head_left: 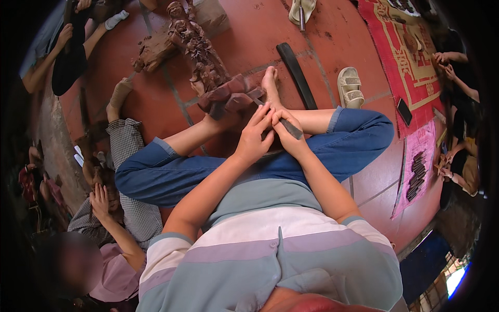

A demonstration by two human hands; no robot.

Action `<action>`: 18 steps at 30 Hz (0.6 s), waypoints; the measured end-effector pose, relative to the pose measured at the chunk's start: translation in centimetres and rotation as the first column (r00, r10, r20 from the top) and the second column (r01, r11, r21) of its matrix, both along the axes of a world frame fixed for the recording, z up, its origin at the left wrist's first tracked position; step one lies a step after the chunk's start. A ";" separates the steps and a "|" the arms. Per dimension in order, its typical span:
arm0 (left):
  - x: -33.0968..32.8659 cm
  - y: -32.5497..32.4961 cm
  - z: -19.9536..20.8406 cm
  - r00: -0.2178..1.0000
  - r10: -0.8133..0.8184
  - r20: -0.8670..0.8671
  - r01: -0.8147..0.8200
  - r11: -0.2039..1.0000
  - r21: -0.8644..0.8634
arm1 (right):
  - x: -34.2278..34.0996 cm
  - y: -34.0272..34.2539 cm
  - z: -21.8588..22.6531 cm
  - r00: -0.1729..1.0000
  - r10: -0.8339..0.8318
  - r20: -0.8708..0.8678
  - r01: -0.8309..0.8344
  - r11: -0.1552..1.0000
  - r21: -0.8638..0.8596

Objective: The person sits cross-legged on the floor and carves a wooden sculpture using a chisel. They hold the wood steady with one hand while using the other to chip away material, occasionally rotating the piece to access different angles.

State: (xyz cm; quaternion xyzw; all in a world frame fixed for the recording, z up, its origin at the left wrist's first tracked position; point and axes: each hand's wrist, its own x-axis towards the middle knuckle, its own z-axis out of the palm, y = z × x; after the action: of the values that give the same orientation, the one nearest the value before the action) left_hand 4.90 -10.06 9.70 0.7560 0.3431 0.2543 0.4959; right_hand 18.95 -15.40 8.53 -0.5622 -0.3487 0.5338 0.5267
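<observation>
Just above my lap, my right hand [288, 136] is closed around a flat, dark grey bar-like tool [291, 128]; its blunt near end sticks out past the fingers. Beside it, my left hand [254, 135] has its fingers stretched forward and apart. Its fingertips meet the right hand near the tool's front part, which the fingers mostly hide. Beyond my hands, a reddish-brown carved wooden figure [195, 47] leans away, its blocky base [228, 96] nearest to me, by my bare feet.
A long dark bar [296, 75] lies on the red tiles, with a beige sandal [351, 87] to its right. A phone [404, 112] rests on a red patterned mat [400, 62]. Small dark tools lie on a pink cloth [423, 151]. Other people sit at left and right.
</observation>
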 end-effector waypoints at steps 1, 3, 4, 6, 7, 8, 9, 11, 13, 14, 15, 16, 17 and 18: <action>0.0 0.0 0.1 1.000 0.000 0.002 0.000 1.000 -0.004 | 0.0 -0.3 0.3 1.000 -0.003 0.011 0.003 1.000 -0.031; 0.1 0.3 0.5 0.999 0.049 0.004 -0.049 0.998 0.025 | -0.4 0.6 0.7 1.000 -0.018 0.011 0.018 0.998 0.058; 0.2 0.4 0.8 0.995 0.098 0.000 -0.098 0.994 0.056 | -0.7 1.1 1.0 1.000 -0.027 0.008 0.026 0.995 0.095; 0.3 0.1 0.1 0.991 0.128 -0.033 -0.125 0.990 0.072 | -0.7 2.0 0.3 0.995 -0.009 -0.104 0.011 1.000 0.020; 0.4 0.0 0.2 0.993 0.115 -0.036 -0.113 0.992 0.057 | -0.8 1.6 -0.6 0.992 -0.039 -0.118 0.044 0.998 0.041; 0.4 -0.1 0.3 0.994 0.102 -0.039 -0.100 0.994 0.043 | -0.8 1.1 -1.2 0.989 -0.068 -0.134 0.077 0.995 0.062; 0.1 -0.3 0.4 0.999 0.047 -0.028 -0.047 0.999 -0.007 | -0.7 0.6 -0.9 0.992 -0.070 -0.102 0.076 0.996 0.053; -0.3 0.2 0.1 1.000 -0.002 -0.011 0.002 1.000 -0.031 | -0.7 -0.1 -0.4 0.996 -0.075 -0.038 0.076 0.997 0.034; -0.1 0.2 0.7 0.999 0.044 0.009 -0.044 0.999 0.000 | -1.0 0.7 0.5 0.997 -0.070 -0.028 0.071 0.996 0.045; 0.1 0.3 0.7 0.995 0.096 -0.040 -0.096 0.995 0.019 | -1.1 1.2 0.9 0.997 -0.068 -0.021 0.069 0.997 0.046; 0.2 0.5 0.2 0.991 0.123 -0.048 -0.121 0.992 0.043 | -1.1 2.0 0.8 0.985 -0.062 -0.164 0.058 0.998 -0.032; 0.4 0.5 -0.2 0.987 0.150 -0.056 -0.146 0.987 0.068 | -0.9 1.7 0.2 0.976 -0.076 -0.203 0.071 0.997 -0.028; 0.4 0.1 -0.3 0.994 0.102 -0.035 -0.101 0.994 0.044 | -0.6 0.9 -1.0 0.966 -0.088 -0.242 0.085 0.996 -0.025; 0.6 0.1 -0.1 0.998 0.059 -0.013 -0.058 0.998 0.036 | -0.2 1.0 -1.3 0.954 -0.093 -0.284 0.094 0.995 -0.009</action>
State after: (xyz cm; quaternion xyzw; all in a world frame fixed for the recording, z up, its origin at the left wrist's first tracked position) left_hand 5.47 -9.95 9.59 0.7561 0.3639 0.2696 0.4724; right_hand 18.74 -14.39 7.26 -0.4944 -0.2438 0.5825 0.5974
